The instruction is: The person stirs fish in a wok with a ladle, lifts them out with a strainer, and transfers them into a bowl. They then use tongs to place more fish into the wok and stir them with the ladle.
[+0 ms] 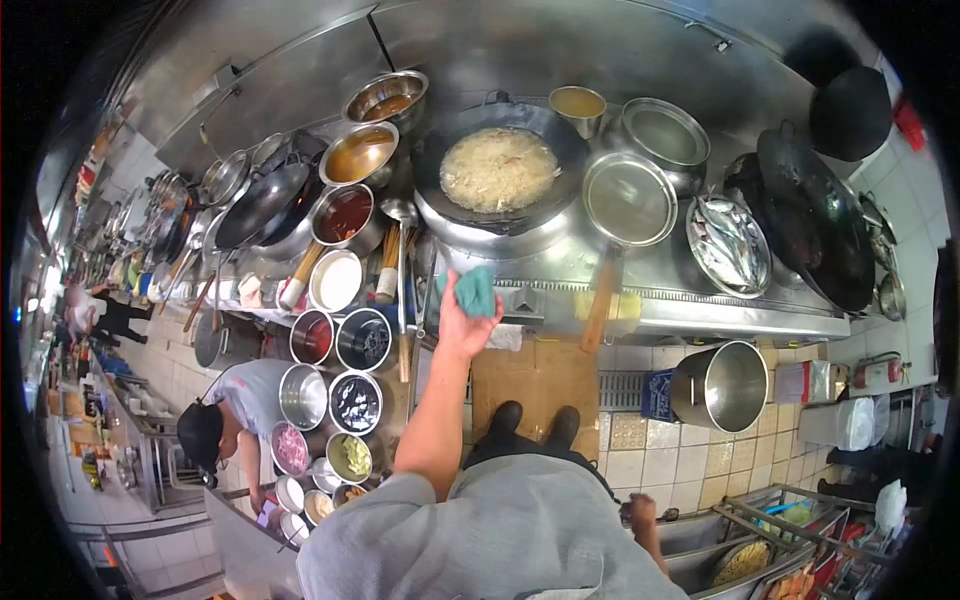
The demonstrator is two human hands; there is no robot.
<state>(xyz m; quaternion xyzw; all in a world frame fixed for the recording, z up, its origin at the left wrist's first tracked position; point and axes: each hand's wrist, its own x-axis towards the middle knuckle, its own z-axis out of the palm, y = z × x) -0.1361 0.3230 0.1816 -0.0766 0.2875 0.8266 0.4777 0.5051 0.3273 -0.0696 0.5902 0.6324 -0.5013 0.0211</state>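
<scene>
My left hand point(470, 325) reaches toward the front edge of the steel stove, its fingers closed on a folded green cloth point(476, 291). Beyond it, a large black wok point(432, 165) holds pale, bubbling food in liquid point(498, 170). Left of this hand lies a long-handled ladle point(401, 212). Down at my right side, my right hand point(641, 512) is small in view, with its fingers curled at something dark that I cannot make out. A round strainer with a wooden handle point(629, 200) rests to the right of the wok.
Bowls of sauce point(343, 213) and ingredient pots point(357, 401) stand on the left. A fish platter point(728, 246) and black woks point(815, 225) are at right. A tall pot point(720, 386) stands below the counter. Another person point(235, 410) bends over at lower left.
</scene>
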